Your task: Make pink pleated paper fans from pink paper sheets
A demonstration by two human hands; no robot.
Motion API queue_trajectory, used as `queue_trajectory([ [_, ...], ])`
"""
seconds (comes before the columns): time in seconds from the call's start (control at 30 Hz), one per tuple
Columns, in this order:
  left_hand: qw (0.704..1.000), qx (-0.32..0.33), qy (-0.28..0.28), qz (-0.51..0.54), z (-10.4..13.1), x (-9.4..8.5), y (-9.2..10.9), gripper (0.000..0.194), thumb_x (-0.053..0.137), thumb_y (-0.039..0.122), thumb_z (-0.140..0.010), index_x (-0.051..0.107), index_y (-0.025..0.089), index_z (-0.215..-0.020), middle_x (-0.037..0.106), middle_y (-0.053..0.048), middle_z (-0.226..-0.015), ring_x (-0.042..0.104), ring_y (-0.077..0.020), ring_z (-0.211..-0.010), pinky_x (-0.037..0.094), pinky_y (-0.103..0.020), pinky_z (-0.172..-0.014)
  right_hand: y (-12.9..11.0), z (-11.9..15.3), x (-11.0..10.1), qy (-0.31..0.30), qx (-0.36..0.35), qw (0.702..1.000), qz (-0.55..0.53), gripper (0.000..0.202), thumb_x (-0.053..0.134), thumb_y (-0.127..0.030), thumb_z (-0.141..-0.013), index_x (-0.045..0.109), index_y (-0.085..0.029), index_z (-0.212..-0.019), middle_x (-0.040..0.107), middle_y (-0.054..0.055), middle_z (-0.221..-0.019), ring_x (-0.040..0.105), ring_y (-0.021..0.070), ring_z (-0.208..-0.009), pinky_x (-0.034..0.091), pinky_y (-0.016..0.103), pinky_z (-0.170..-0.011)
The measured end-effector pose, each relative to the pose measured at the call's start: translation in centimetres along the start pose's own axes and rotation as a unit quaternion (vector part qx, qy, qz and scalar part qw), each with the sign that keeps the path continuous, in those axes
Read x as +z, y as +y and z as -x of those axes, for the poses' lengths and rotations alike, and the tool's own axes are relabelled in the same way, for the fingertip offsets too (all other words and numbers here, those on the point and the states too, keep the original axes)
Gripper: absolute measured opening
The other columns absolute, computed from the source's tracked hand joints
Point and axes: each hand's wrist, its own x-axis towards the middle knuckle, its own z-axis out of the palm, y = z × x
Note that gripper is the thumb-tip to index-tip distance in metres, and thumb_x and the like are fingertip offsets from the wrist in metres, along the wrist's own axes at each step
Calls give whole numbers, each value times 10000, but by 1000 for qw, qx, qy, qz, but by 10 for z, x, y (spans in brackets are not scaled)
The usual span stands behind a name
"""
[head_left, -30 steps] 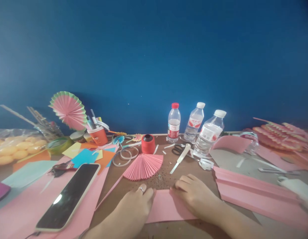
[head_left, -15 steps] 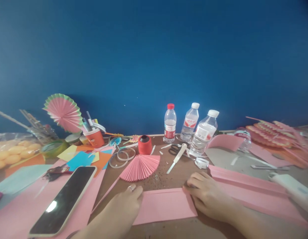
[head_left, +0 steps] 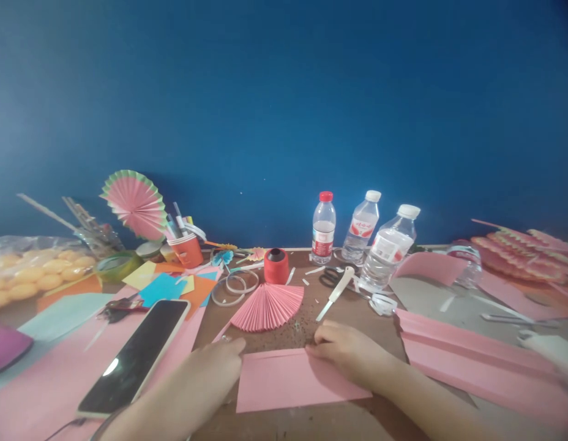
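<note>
A pink paper sheet (head_left: pixel 284 386) lies on the brown tabletop in front of me, a narrow fold along its far edge. My left hand (head_left: pixel 220 364), wearing a ring, is closed at the sheet's far left corner; its thumb is hidden. My right hand (head_left: pixel 341 349) has its fingers bunched on the folded far edge, right of the middle. Just beyond the sheet rests a pleated pink paper fan (head_left: pixel 268 309). A white-handled cutter (head_left: pixel 336 294) lies beyond my right hand, beside black-handled scissors (head_left: pixel 330 277).
Left of me, a phone (head_left: pixel 134 358) lies on pink paper. Behind it stand an orange cup of pens (head_left: pixel 186 250) and a round pleated fan (head_left: pixel 134 205). A red spool (head_left: pixel 275 267) and several water bottles (head_left: pixel 324 236) stand along the back. Another creased pink sheet (head_left: pixel 472 361) lies right.
My right hand has slid left along the sheet's folded edge, away from the far right corner. My left hand has moved slightly left. The view has turned a little left.
</note>
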Motion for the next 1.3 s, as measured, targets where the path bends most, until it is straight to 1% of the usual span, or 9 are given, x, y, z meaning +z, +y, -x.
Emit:
queue_trajectory([
  [0.17, 986, -3, -57, -157, -9, -4, 7, 252, 395, -7, -729, 595, 144, -759, 587, -59, -792, 575, -176, -690, 434, -286, -657, -7, 3, -7, 4, 85, 994, -65, 291, 416, -360, -923, 581, -183, -761, 558, -3, -758, 513, 133, -721, 339, 234, -628],
  [0.37, 965, 139, 33, -218, -28, 27, 40, 467, 369, -26, -747, 518, 138, -1157, 570, -110, -1108, 551, -229, -971, 485, -335, -767, -4, 2, -4, 8, 79, 994, -69, 282, 426, -369, -919, 609, -192, -798, 585, -3, -773, 532, 136, -725, 364, 232, -628],
  [0.43, 962, 121, 32, -245, -30, 43, 45, 443, 374, -31, -752, 543, 129, -1129, 595, -113, -1053, 570, -233, -928, 505, -339, -725, 3, 4, -6, 0, 49, 998, -44, 274, 405, -335, -934, 630, -202, -850, 607, 7, -811, 542, 138, -740, 378, 235, -640],
  [0.53, 950, 111, 52, -287, -30, 60, 43, 430, 399, -36, -744, 562, 129, -1106, 610, -107, -1002, 583, -234, -867, 518, -338, -653, 18, 11, -12, -19, -58, 997, 40, 284, 376, -252, -947, 656, -205, -944, 627, 38, -832, 535, 159, -781, 389, 260, -679],
  [0.63, 935, 142, 93, -312, -30, 68, 38, 470, 409, -39, -732, 526, 95, -1167, 612, -103, -977, 578, -238, -860, 520, -330, -612, 31, 20, -16, -13, -77, 995, 60, 279, 380, -208, -943, 657, -195, -979, 627, 46, -827, 524, 154, -776, 395, 261, -689],
  [0.77, 926, 167, 111, -319, -31, 70, 33, 512, 413, -38, -709, 499, 60, -1205, 618, -90, -925, 579, -227, -809, 520, -326, -584, 37, 28, -15, 9, -55, 997, 47, 272, 374, -200, -946, 633, -182, -1026, 617, 53, -864, 515, 157, -803, 391, 272, -710],
  [0.93, 920, 172, 110, -334, -31, 71, 31, 521, 427, -17, -704, 506, 80, -1209, 616, -95, -943, 576, -232, -790, 507, -326, -544, 31, 31, -18, 11, -15, 1000, 22, 280, 360, -251, -954, 624, -172, -904, 597, 38, -828, 522, 159, -797, 391, 270, -713],
  [1.1, 919, 171, 102, -341, -31, 71, 30, 523, 443, 30, -708, 490, 73, -1227, 610, -105, -909, 566, -242, -778, 501, -345, -560, 28, 36, -24, 3, 83, 996, -23, 299, 357, -323, -953, 579, -189, -806, 565, 6, -786, 534, 133, -736, 402, 244, -697],
  [1.3, 924, 160, 69, -341, -31, 67, 30, 551, 404, 3, -704, 469, 72, -1247, 603, -116, -922, 552, -244, -799, 490, -345, -577, 33, 49, -24, -17, -6, 998, 61, 278, 341, -177, -944, 577, -205, -1089, 570, 59, -913, 493, 186, -894, 377, 325, -806],
])
